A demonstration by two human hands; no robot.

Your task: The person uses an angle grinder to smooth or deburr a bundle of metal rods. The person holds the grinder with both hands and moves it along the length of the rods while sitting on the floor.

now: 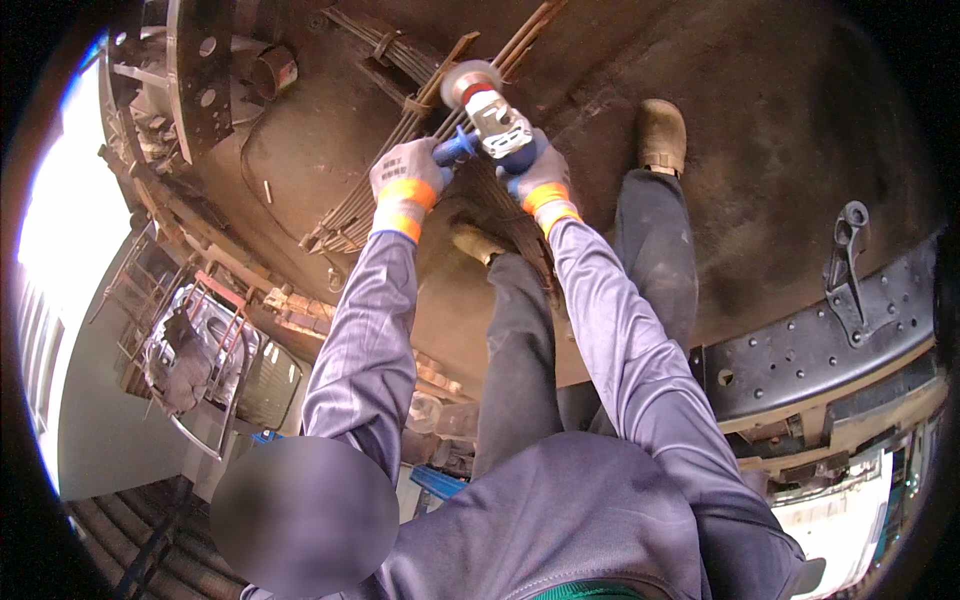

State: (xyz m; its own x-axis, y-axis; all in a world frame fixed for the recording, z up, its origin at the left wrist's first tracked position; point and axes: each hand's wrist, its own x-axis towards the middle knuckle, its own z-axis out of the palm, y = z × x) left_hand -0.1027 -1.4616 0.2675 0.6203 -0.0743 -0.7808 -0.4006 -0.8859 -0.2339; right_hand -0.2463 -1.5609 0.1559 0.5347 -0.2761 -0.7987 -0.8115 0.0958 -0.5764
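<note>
Both my hands, in grey gloves with orange cuffs, hold an angle grinder out in front of me. My left hand is wrapped round its blue side handle. Around the grinder's blue body closes my right hand. The round disc at the far end looks smeared, as if spinning. Beneath and beside it lie long stacked leaf springs, crossing one another on the brown floor. Whether the disc touches the metal I cannot tell.
My boots stand either side of the springs. A dark riveted beam with a metal arm on it lies at right. At far left are a perforated metal frame and a pipe piece. Scrap parts are piled at left.
</note>
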